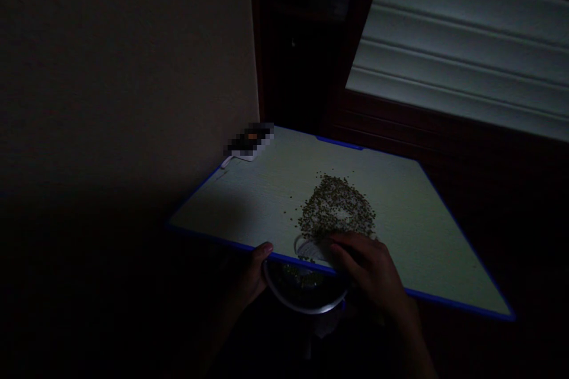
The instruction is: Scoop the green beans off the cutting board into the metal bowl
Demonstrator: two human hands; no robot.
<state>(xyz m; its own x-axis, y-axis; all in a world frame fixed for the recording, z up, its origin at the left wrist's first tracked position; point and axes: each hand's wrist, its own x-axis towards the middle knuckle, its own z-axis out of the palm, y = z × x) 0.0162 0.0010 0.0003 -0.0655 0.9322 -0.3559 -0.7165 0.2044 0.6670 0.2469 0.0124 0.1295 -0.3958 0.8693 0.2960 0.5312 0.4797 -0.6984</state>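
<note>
In dim light, many small dark grains [338, 204] lie spread in a loose patch on a pale board [422, 231] with a blue rim. My right hand [367, 260] rests at the near side of the patch, fingers bent together, tips down among the grains. What its fingertips hold, if anything, is hidden. My left hand [255, 272] grips a round metal bowl [306, 310] beneath the board's near edge, its thumb over the blue rim. Some grains show inside the bowl. Between the hands, a curved oval outline [297, 244] marks the board; I cannot tell whether it is a cut-out.
A phone-like object [249, 141], blurred out on top, lies at the board's far left corner with a pale strap or cable. A plain wall [133, 71] rises at the left. Dark wooden furniture with a pale ridged panel [462, 47] stands behind the board.
</note>
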